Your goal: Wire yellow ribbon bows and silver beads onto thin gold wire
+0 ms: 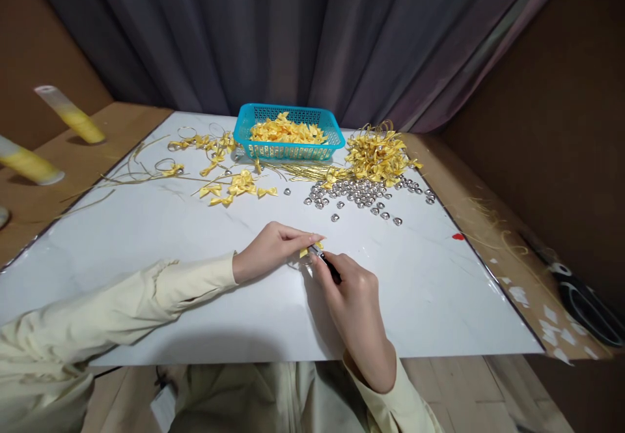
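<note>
Near the front middle of the table, my left hand (pixel 273 247) pinches a small yellow ribbon bow (pixel 304 252), mostly covered by the fingers. My right hand (pixel 354 293) is closed around a small black-and-silver tool (pixel 333 270), whose exact kind I cannot make out. The tool's silver end meets the bow at the left fingertips. A thin loop of cord (pixel 295 265) shows just beneath the left fingers. Beyond the hands lie loose yellow bows (pixel 243 184) and a scatter of silver heart-shaped pieces (pixel 361 192).
A blue basket (pixel 240 135) at the back holds many yellow bows. To its right is a heap of bows on gold cords (pixel 375 154). Two yellow spools (pixel 81 122) stand at the left. Black-handled scissors (pixel 588 303) and paper scraps (pixel 549 316) lie on the right edge.
</note>
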`<action>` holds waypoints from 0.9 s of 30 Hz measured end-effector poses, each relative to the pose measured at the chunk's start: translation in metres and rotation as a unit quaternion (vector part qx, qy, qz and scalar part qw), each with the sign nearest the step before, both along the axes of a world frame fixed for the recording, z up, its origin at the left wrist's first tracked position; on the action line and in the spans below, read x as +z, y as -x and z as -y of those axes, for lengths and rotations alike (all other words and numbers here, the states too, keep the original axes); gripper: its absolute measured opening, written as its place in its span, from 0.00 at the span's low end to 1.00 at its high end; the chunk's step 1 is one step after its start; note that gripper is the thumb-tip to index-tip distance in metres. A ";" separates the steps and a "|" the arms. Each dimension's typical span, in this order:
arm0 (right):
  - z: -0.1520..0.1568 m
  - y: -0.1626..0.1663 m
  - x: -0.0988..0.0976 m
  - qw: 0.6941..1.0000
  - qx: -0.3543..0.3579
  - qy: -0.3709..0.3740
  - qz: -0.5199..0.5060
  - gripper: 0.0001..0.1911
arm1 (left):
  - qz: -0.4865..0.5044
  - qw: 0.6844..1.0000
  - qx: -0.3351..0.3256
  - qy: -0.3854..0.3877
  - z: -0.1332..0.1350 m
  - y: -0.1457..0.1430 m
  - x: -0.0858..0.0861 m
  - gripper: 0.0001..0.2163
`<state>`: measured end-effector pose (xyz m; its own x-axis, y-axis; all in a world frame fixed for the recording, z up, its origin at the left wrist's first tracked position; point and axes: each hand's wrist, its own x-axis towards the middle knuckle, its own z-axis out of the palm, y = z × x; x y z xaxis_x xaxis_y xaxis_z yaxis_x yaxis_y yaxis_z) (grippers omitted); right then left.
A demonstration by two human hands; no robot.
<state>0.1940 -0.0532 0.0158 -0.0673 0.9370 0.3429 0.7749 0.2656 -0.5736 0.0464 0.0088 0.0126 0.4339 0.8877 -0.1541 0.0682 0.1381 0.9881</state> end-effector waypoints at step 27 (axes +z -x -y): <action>0.000 0.000 0.000 1.000 0.009 -0.004 0.011 0.17 | 0.021 1.000 0.010 0.013 -0.001 0.000 0.003 0.13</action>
